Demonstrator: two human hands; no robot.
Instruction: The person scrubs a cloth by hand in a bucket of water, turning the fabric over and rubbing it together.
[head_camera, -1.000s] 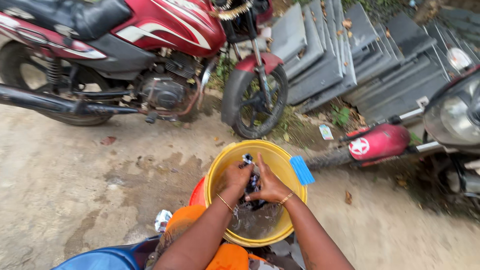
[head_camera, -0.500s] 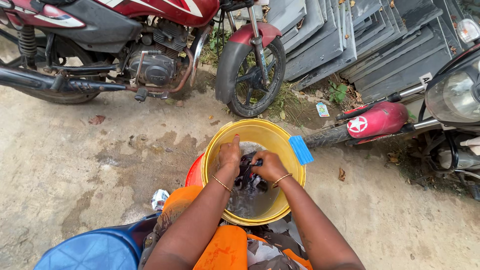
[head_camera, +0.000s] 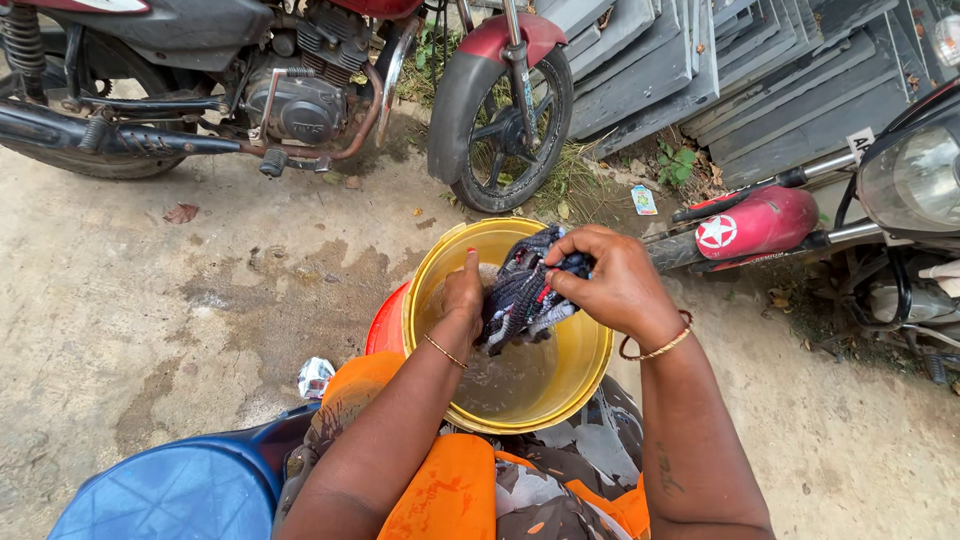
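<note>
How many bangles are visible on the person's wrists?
2: one bangle on the left wrist, one bangle on the right wrist. Parts of each wrap out of sight behind the wrists.

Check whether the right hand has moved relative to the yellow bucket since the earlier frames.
Yes. The right hand rose from inside the yellow bucket to above its far rim, lifting the dark cloth.

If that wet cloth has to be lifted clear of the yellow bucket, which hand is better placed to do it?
Probably the right hand: it pinches the top of the dark striped cloth, raised above the yellow bucket rim. The left hand sits lower inside the bucket, touching the cloth's side.
</note>
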